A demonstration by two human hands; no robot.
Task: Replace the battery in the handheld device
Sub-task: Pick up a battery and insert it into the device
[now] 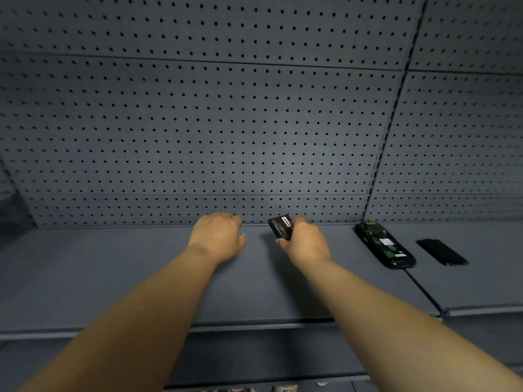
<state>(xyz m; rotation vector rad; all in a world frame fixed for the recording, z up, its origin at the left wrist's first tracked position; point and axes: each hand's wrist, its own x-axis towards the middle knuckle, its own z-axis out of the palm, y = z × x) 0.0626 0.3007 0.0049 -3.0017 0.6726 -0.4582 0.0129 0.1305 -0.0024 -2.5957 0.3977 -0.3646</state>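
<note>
My right hand (307, 242) grips a black battery (280, 226) with a red and white label, held just above the grey shelf (141, 278) near the back wall. Further right, the black handheld device (384, 244) lies face down with its battery bay exposed, showing a green board and white stickers. Its black back cover (441, 252) lies flat beside it, on the right. My left hand (219, 236) hovers palm down over the shelf to the left of the battery, fingers loosely curled and holding nothing.
A grey pegboard wall (226, 123) rises behind the shelf, with a slotted upright (390, 131) dividing it. The shelf's front lip (254, 326) runs across below my forearms. A seam (421, 290) separates a second shelf section on the right.
</note>
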